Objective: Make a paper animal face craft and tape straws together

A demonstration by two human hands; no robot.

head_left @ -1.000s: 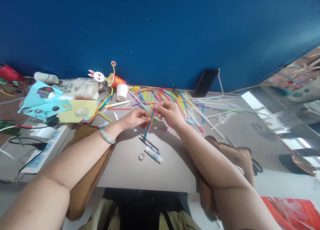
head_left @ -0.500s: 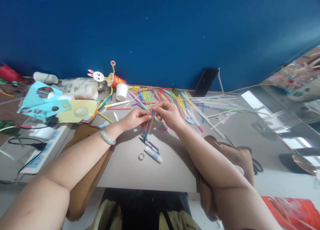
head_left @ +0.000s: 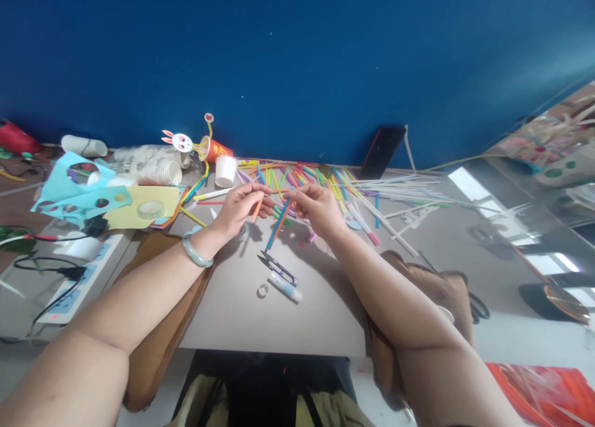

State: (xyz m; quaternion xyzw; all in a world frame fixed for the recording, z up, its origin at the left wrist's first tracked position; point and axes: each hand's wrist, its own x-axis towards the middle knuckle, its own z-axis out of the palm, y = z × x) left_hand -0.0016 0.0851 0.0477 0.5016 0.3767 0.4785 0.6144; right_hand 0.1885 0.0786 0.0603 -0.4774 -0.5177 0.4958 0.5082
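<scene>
Between the fingers of my left hand [head_left: 244,209] is a short orange stick [head_left: 256,209], its end pointing down. My right hand [head_left: 316,209] pinches the top of a blue stick [head_left: 277,227], with an orange one lying close along it. The two hands are a little apart over the table. Under the sticks lie black-bladed snips [head_left: 277,268], and just beyond them a glue tube [head_left: 285,287] and a small tape ring [head_left: 263,290].
Colored sticks [head_left: 297,174] are piled along the blue wall. A white cup [head_left: 225,171], a red cup with a rabbit face [head_left: 183,142], a leaning phone [head_left: 382,152], yellow paper [head_left: 134,211] and a power strip [head_left: 77,284] surround the work area.
My left hand has moved left, away from my right hand, with an orange stick in its fingers. The blue stick has stayed with my right hand and tilts more.
</scene>
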